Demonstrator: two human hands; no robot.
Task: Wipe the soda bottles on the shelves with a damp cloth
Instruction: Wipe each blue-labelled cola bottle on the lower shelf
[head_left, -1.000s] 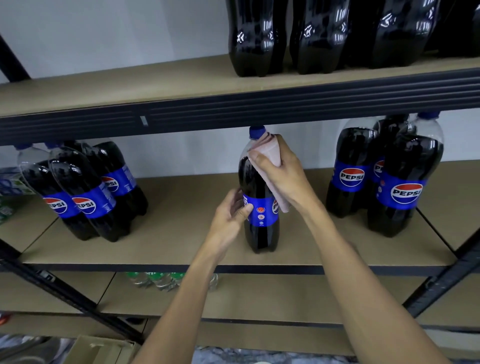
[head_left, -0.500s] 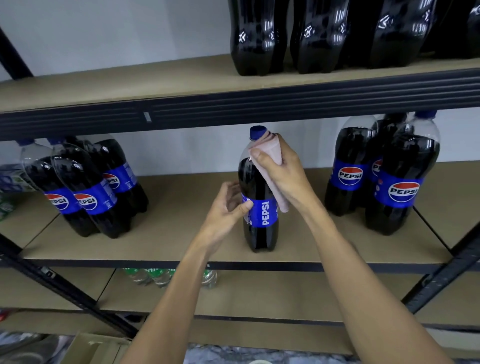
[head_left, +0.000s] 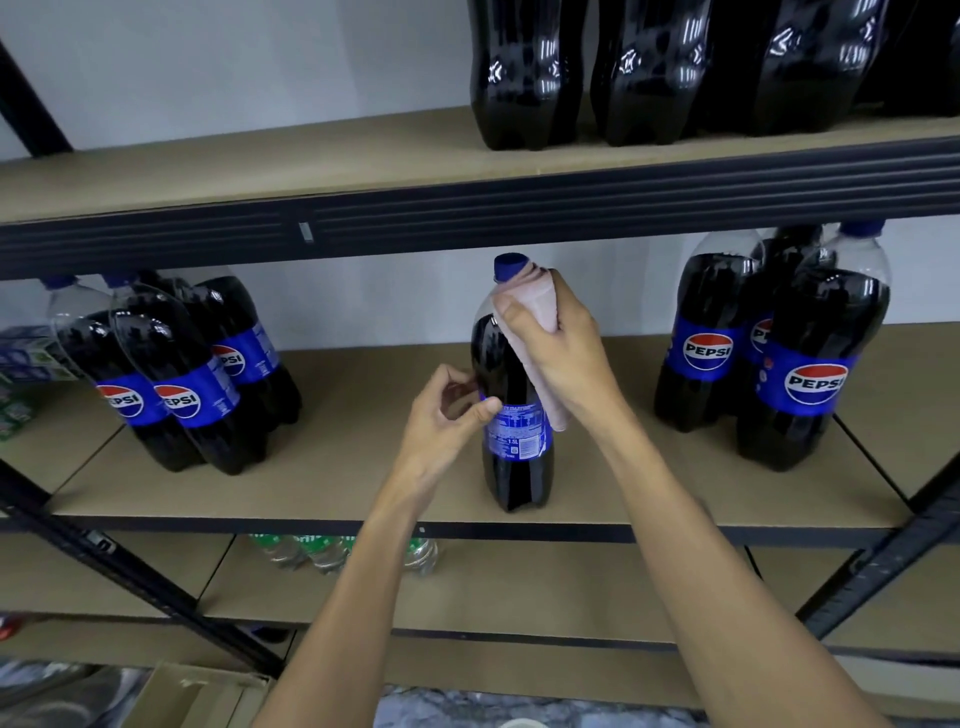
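Observation:
A Pepsi bottle (head_left: 511, 457) with a blue cap stands upright near the front edge of the middle shelf (head_left: 363, 499). My right hand (head_left: 563, 353) holds a pale pink cloth (head_left: 540, 312) pressed against the bottle's neck and right shoulder. My left hand (head_left: 449, 415) grips the bottle at the top of its blue label, thumb on the label, fingers curled round the left side. The label's small-print side faces me.
Three Pepsi bottles (head_left: 176, 389) cluster at the left of the middle shelf and another group (head_left: 800, 374) at the right. Dark bottles (head_left: 524, 78) stand on the upper shelf. Green-capped bottles (head_left: 332, 551) lie on the shelf below. A cardboard box (head_left: 197, 696) sits at the bottom left.
The bottle has turned about its axis: the label went from logo to "PEPSI" lettering to the small-print side. My left hand shifted on the label; my right hand kept the cloth at the neck.

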